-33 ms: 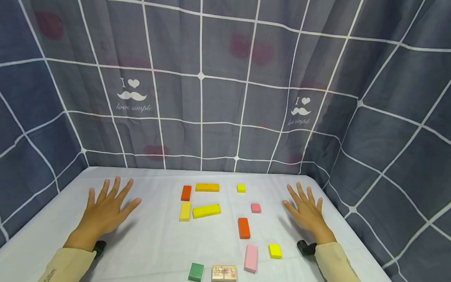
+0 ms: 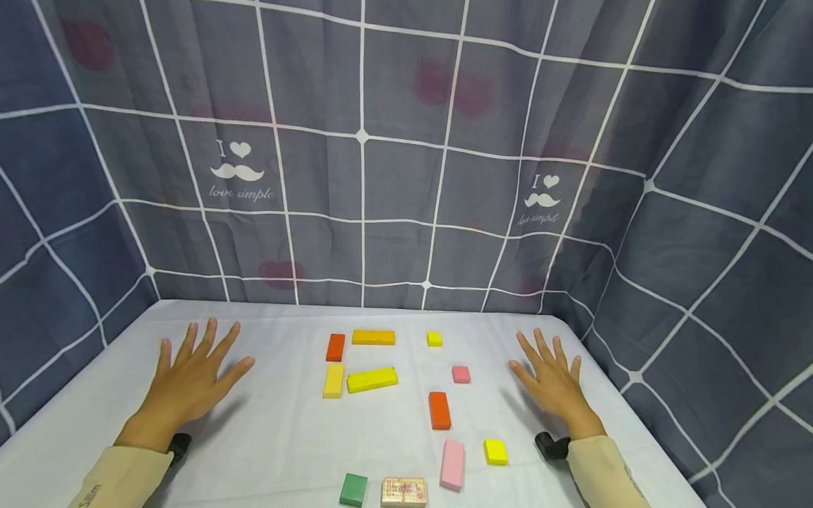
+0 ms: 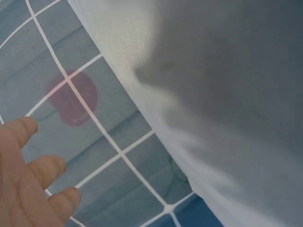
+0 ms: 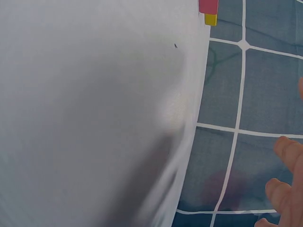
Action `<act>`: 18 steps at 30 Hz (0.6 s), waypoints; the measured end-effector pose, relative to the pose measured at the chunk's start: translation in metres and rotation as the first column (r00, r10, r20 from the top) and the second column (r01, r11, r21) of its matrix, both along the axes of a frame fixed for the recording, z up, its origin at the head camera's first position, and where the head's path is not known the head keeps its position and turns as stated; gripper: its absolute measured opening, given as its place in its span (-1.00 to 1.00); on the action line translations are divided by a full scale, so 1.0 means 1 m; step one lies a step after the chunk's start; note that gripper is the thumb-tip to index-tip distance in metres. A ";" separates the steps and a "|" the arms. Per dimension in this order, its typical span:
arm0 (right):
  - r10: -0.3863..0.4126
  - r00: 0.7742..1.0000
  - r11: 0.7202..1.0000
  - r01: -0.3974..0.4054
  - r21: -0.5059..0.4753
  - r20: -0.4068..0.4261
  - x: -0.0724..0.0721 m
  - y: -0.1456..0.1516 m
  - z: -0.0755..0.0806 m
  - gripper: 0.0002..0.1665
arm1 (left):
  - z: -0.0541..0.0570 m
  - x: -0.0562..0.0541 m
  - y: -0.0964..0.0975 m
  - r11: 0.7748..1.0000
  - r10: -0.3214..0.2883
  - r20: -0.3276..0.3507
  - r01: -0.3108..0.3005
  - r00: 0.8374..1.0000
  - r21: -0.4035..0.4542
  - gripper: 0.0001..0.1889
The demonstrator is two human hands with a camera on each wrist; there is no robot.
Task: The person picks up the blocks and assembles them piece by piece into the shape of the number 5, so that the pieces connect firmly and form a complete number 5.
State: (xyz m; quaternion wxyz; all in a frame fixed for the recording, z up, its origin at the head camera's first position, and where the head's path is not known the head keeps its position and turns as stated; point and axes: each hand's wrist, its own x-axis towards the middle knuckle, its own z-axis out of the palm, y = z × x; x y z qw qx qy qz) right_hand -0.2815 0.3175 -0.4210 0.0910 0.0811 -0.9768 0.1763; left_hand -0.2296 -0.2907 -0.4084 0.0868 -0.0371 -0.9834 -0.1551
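Observation:
My left hand (image 2: 186, 381) hovers over the left side of the white table, fingers straight and spread, with nothing held. On the right side, my right hand (image 2: 554, 384) is likewise spread, holding nothing, and a shadow falls beneath it. Closest to the left hand lie a light yellow block (image 2: 333, 381) and an orange-red block (image 2: 336, 347). Nearest the right hand are a small pink block (image 2: 461, 375) and a yellow square block (image 2: 496, 452). Fingertips of each hand show at the edge of the wrist views, where the left fingers (image 3: 47, 171) and right fingers (image 4: 279, 194) touch no block.
Between the hands also lie an amber block (image 2: 373, 337), a long yellow block (image 2: 372, 380), a small yellow block (image 2: 435, 339), an orange block (image 2: 440, 410), a long pink block (image 2: 452, 465), a green block (image 2: 353, 490) and a patterned box (image 2: 404, 492). Grey checked curtains (image 2: 406, 176) enclose the table (image 2: 273, 423).

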 end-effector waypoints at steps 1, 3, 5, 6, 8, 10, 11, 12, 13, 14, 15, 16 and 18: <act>0.000 1.000 1.000 0.000 0.000 -0.001 0.000 0.000 0.000 -0.09 | -0.001 0.000 0.000 1.000 -0.002 0.002 0.002 1.000 0.003 -0.03; 0.000 1.000 1.000 0.000 -0.004 -0.004 0.000 0.000 0.000 -0.09 | -0.001 -0.001 0.000 1.000 -0.005 0.003 0.005 1.000 0.007 -0.04; 0.001 1.000 1.000 -0.001 -0.005 -0.004 0.000 0.001 0.001 -0.10 | -0.003 -0.003 0.000 1.000 -0.007 0.007 0.007 1.000 0.013 -0.04; 0.001 1.000 1.000 -0.001 -0.006 -0.003 0.000 0.001 0.001 -0.11 | -0.004 -0.003 0.001 1.000 -0.008 0.010 0.008 1.000 0.016 -0.04; 0.002 1.000 1.000 -0.002 -0.009 0.003 -0.001 0.002 0.001 -0.11 | -0.004 -0.003 0.001 1.000 -0.009 0.012 0.009 1.000 0.016 -0.04; 0.004 1.000 1.000 -0.004 -0.010 0.010 -0.001 0.002 0.000 -0.11 | -0.004 -0.003 0.001 1.000 -0.011 0.014 0.010 1.000 0.016 -0.04; 0.007 1.000 1.000 -0.007 -0.012 0.012 -0.002 0.002 0.000 -0.11 | -0.004 -0.003 0.001 1.000 -0.012 0.015 0.012 1.000 0.017 -0.04; 0.010 1.000 1.000 -0.010 -0.013 0.014 -0.002 0.002 0.000 -0.11 | -0.004 -0.003 0.001 1.000 -0.013 0.016 0.013 1.000 0.017 -0.04; 0.014 1.000 1.000 -0.014 -0.017 0.016 -0.002 0.002 0.000 -0.11 | -0.004 -0.002 0.001 1.000 -0.014 0.017 0.014 1.000 0.018 -0.04; 0.019 1.000 1.000 -0.019 -0.020 0.015 -0.002 0.001 0.000 -0.12 | -0.003 -0.002 0.002 1.000 -0.016 0.018 0.016 1.000 0.018 -0.04; 0.023 1.000 1.000 -0.023 -0.020 0.014 -0.002 0.001 0.000 -0.12 | -0.003 -0.002 0.002 1.000 -0.019 0.019 0.018 1.000 0.019 -0.05; 0.026 1.000 0.999 -0.026 -0.020 0.013 -0.002 0.001 0.000 -0.12 | -0.003 -0.002 0.002 1.000 -0.022 0.018 0.021 1.000 0.019 -0.05; 0.029 0.999 0.999 -0.029 -0.019 0.014 -0.001 0.000 0.000 -0.13 | -0.003 -0.003 0.003 1.000 -0.026 0.016 0.025 1.000 0.016 -0.06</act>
